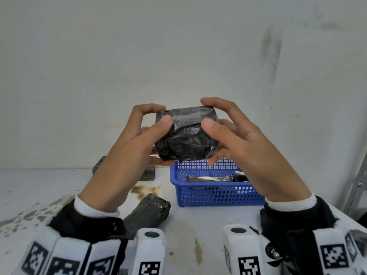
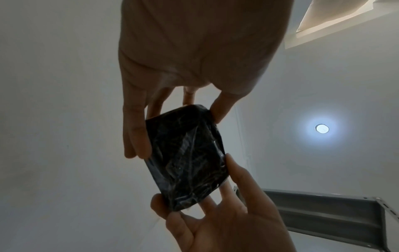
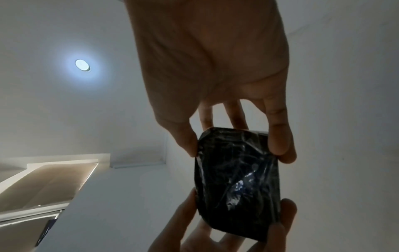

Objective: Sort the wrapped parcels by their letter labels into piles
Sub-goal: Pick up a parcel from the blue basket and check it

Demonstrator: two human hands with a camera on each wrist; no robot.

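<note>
Right now my left hand [image 1: 127,147] grips one end of a black wrapped parcel [image 1: 186,135] raised above the table [image 1: 198,235], and my right hand [image 1: 246,147] grips the other end. Below, another parcel [image 1: 149,212] lies left of the blue basket [image 1: 214,195].

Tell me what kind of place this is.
Probably a plain storeroom or workroom: a bare stained table against a blank wall, a metal shelf frame, and a blue basket of parcels.
</note>
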